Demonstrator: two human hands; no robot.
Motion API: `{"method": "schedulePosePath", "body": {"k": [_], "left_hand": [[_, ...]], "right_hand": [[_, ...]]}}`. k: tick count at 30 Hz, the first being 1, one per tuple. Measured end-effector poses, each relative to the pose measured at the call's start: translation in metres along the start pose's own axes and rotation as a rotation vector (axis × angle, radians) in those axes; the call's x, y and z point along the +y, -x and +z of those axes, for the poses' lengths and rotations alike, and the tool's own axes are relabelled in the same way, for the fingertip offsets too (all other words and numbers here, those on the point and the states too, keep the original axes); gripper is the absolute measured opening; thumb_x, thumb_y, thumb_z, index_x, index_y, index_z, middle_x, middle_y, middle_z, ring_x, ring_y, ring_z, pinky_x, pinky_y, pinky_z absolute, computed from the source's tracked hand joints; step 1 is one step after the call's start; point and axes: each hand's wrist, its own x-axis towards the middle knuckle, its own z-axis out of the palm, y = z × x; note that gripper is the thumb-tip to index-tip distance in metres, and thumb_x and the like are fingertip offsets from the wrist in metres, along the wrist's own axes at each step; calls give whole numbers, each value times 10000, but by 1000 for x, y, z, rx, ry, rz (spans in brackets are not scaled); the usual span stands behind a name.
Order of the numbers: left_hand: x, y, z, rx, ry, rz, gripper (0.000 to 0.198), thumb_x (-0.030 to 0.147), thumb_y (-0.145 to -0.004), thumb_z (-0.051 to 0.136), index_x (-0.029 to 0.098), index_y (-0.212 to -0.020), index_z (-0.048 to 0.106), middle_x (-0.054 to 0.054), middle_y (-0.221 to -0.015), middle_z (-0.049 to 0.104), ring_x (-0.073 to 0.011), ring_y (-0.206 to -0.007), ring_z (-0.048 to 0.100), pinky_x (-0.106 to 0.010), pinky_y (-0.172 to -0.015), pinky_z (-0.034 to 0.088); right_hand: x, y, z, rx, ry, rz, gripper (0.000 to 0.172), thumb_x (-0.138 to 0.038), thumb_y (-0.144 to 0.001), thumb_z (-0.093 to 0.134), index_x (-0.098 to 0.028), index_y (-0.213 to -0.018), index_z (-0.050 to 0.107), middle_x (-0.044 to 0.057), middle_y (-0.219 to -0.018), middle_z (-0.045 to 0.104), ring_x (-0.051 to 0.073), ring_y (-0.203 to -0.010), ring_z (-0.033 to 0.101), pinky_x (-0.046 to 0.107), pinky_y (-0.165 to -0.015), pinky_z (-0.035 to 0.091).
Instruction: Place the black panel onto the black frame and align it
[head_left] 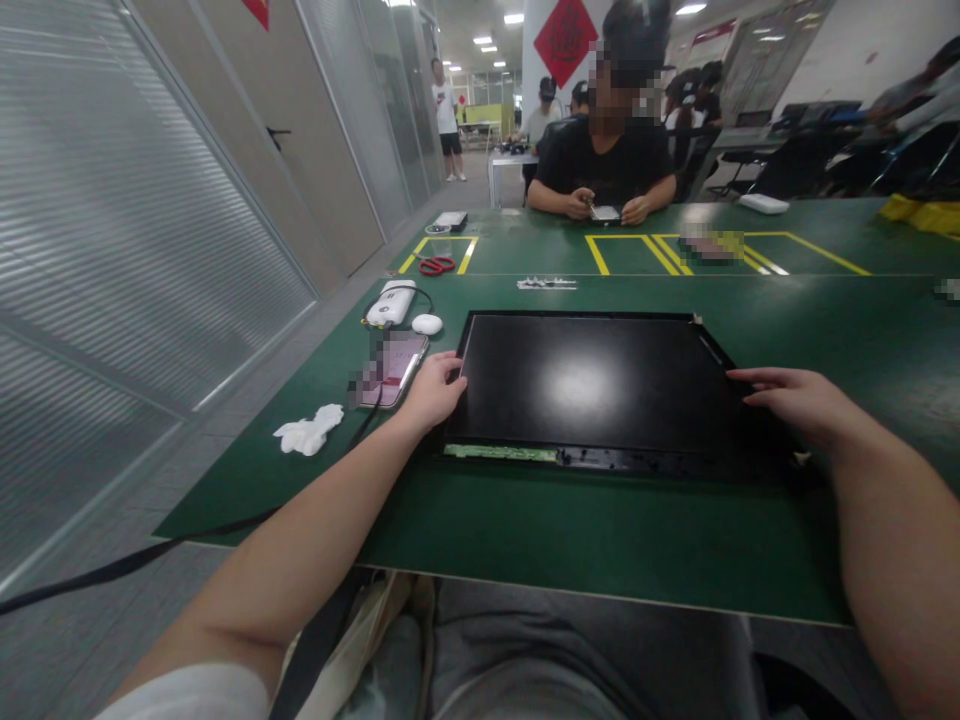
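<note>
The black panel (592,385) is pinched at opposite sides by left hand (435,390) and right hand (802,402). The green table (592,540) is flanked by a partition (112,220).

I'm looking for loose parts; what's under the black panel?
The green table shows around the black panel; whatever lies directly beneath is covered and cannot be seen.

Red diamond sign (566,42) on white pillar (534,12), character too blurred

Ceiling lamps (514,18) glow hazily, and white glare blooms on the black panel (585,390).
</note>
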Motion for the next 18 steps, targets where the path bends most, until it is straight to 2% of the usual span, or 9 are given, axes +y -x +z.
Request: {"method": "schedulePosePath", "body": {"k": [3, 8, 13, 18], "left_hand": [[3, 1, -2, -6, -63, 9, 372, 229, -783, 597, 127, -1111, 740, -164, -1392, 566, -299, -1298, 548, -463, -1152, 404], [8, 4, -6, -6, -122, 37, 350, 246, -792, 602, 139, -1094, 742, -155, -1358, 586, -308, -1302, 541, -467, -1169, 383], [9, 5, -6, 1, -133, 34, 341, 235, -784, 613, 160, -1093, 737, -133, -1343, 591, -298, -1279, 556, -463, -1164, 392], [9, 3, -5, 0, -163, 37, 332, 221, -790, 606, 144, -1085, 738, -150, -1341, 583, -310, -1296, 542, -470, -1179, 372]], "right_hand": [[-1, 1, 0, -1, -3, -16, 417, -103, -583, 627, -212, -963, 762, 67, -906, 726, 240, -977, 638, 357, -965, 467], [-3, 3, 0, -2, 7, 5, 392, -86, -583, 636, -200, -935, 764, 64, -835, 699, 241, -931, 634, 335, -896, 483], [-6, 6, 1, -4, 0, 8, 409, -80, -597, 627, -203, -965, 754, 61, -834, 699, 242, -941, 625, 353, -959, 455], [-8, 8, 0, -22, 9, 21, 423, -80, -624, 623, -196, -1012, 745, 66, -855, 705, 236, -924, 622, 344, -948, 455]]}}
